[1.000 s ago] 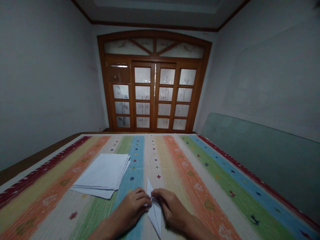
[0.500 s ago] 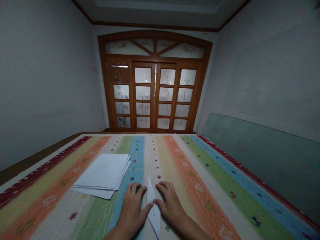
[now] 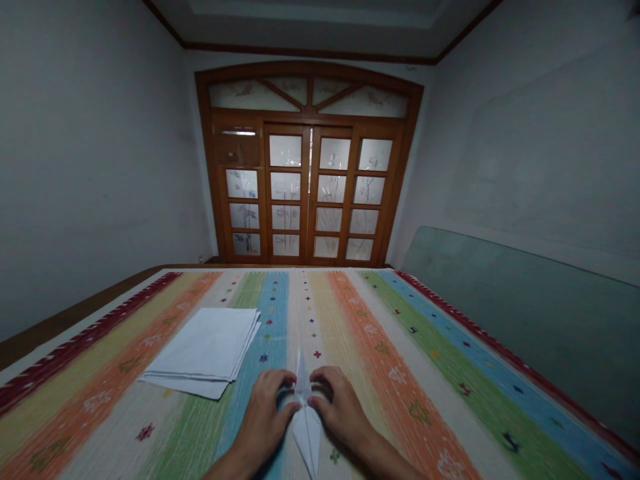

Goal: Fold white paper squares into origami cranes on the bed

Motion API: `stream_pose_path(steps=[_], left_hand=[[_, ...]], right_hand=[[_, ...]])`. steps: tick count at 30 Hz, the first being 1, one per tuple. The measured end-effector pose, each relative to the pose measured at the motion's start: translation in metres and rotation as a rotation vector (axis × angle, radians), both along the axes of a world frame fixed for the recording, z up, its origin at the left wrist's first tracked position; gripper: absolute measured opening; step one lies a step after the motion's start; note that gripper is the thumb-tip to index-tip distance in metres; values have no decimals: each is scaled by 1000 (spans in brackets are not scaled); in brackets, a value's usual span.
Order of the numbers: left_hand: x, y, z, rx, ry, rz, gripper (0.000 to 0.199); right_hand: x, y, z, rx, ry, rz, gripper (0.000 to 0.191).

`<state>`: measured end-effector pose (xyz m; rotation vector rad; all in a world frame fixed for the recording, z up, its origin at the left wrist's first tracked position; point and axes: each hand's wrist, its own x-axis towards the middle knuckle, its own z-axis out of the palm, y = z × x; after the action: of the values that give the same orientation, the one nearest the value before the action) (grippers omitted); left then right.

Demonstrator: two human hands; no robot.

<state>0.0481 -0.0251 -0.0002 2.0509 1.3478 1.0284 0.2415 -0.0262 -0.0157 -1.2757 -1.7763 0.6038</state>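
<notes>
A long, narrow folded white paper lies lengthwise on the striped cloth, its point rising between my hands. My left hand is on its left side, with the thumb pressing against its middle. My right hand mirrors this from the right, fingers curled and thumb on the fold. The paper's middle is partly hidden by my thumbs. To the left of my left hand lies a neat stack of white paper sheets, which neither hand touches.
A woven cloth with coloured stripes and small motifs covers the wide surface, with a wooden edge along its left side. A large pane of greenish glass leans at the right wall. Wood-framed glass doors stand at the far end.
My fingers, spread flat half a second ago, now curl around the folded paper. Both hands sit closer to it, and the paper has shifted slightly toward me.
</notes>
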Motion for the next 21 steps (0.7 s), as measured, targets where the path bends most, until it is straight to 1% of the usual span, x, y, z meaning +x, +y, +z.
stream_pose_path(steps=[2,5,8,10,12,16,19,21], left_hand=[[1,-1,2,-28,-27,-17,24],[2,-4,5,-31,-56,-61,19],[3,-8,10,-29,-111,-116,14],[3,-10,13,-19,-166,-151,13],[3,-12,13,15,-224,-157,15],[2,-13,8,113,-298,-134,16],[2,-14,6,142,-315,-181,13],[1,-15,7,139,-332,-215,13]], right_hand=[[-2,-1,4,-28,31,17,25],[-3,-3,9,-39,82,110,21],[-3,-5,11,-42,164,196,22],[-2,-7,9,-34,196,226,26],[-1,-9,6,1,198,229,29],[-1,-13,0,123,204,219,25],[-1,-15,2,235,210,229,23],[-1,-15,6,275,194,232,21]])
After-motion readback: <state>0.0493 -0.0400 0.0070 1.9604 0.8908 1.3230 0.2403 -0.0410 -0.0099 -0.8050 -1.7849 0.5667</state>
